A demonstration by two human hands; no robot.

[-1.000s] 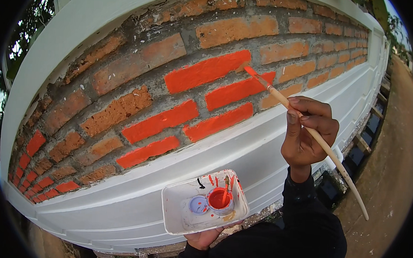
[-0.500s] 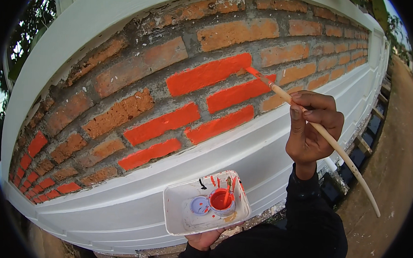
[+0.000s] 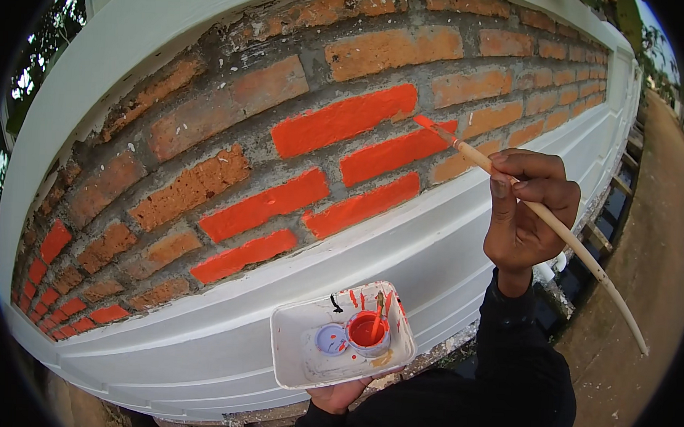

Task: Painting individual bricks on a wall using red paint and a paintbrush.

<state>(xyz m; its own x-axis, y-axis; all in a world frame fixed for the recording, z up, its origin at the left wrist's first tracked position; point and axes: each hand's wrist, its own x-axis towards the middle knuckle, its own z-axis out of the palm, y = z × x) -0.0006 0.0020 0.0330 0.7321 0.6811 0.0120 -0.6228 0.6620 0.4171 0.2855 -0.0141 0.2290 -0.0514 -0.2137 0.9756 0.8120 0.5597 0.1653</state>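
Observation:
Between the thumb and fingers of my right hand [image 3: 529,210] is a long wooden paintbrush [image 3: 544,215], its tip loaded with red-orange paint. That tip is just right of a freshly painted red brick [image 3: 346,120], over the wall's brickwork; whether it touches the surface I cannot tell. My left hand [image 3: 339,396] supports a white plastic tray [image 3: 293,368] from below, its fingers mostly hidden under it. In the tray stand an open pot of red paint [image 3: 366,330], with a second small brush [image 3: 378,316] leaning in it, and a pale lid [image 3: 331,340].
Unpainted orange bricks [image 3: 395,54] and grey mortar surround several red-painted ones. A white frame [image 3: 136,44] borders the brick panel, with white moulding [image 3: 199,337] below. At right, a dirt path [image 3: 646,250] runs beside a dark ditch [image 3: 613,214].
My right hand has drawn the paintbrush slightly right and down, bringing its tip away from the upper red brick's right end. The tray stays in place.

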